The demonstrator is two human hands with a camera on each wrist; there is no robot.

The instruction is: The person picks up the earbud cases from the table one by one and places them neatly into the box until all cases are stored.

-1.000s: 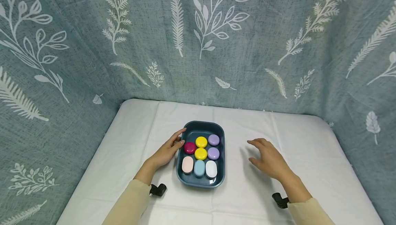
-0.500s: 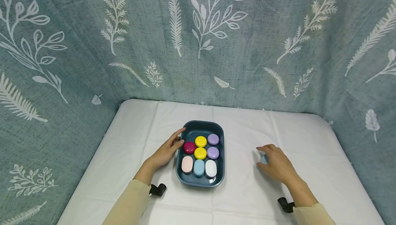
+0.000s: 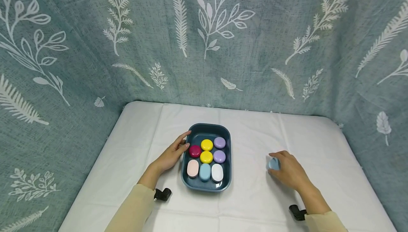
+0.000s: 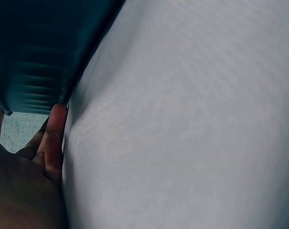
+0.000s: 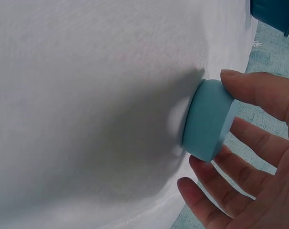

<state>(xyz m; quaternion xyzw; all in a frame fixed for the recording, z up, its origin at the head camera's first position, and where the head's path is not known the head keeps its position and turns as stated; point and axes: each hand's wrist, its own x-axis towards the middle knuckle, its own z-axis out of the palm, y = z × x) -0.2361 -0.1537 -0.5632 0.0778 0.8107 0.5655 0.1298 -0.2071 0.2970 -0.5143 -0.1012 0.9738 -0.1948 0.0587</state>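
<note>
In the head view, my left hand (image 3: 169,157) rests against the left side of a dark blue tray (image 3: 206,191). Its fingers are extended, with tips at the rim; the left wrist view has them along the tray's outer wall (image 4: 32,62). Inside the tray lie a crimson round block (image 3: 194,151), two yellow ones (image 3: 206,157), two lilac ones (image 3: 219,156), and pink (image 3: 192,168), light-blue (image 3: 205,172) and white (image 3: 217,173) oblong ones. To the right, my right hand (image 3: 290,170) pinches another light-blue rounded block (image 5: 209,121) between thumb and fingers, low over the white cloth.
A white cloth (image 3: 248,203) covers the table. Green leaf-patterned curtains (image 3: 204,79) stand behind it and along both sides. A small black device (image 3: 163,194) shows beside the left wrist, another (image 3: 298,212) beside the right one.
My right hand has moved right and slightly toward me, and its fingers have closed around the light-blue block, which was out of sight at first. My left hand and the tray stay put.
</note>
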